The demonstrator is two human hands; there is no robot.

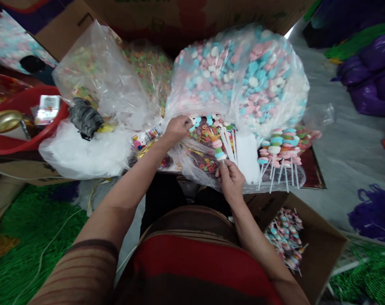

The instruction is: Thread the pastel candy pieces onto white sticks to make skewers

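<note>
My right hand (231,178) is closed on the white stick of a candy skewer (218,147), which carries pink, green, blue and white pieces. Over the plastic sheet, to the left of the skewer, my left hand (179,127) has its fingers pressed together near loose white and blue candies; anything between them is too small to make out. Small ring candies (207,165) lie on the table between the hands. Beside the skewer are loose white sticks (228,142) and a white stack (247,157). Several filled skewers (283,148) rest at the table's right end.
Large clear bags of pastel candies (243,76) and ring candies (148,72) stand at the back. A red basin (56,129) and a white plastic bag (84,152) are at the left. Below right, an open cardboard box (322,254) holds many wrapped skewers.
</note>
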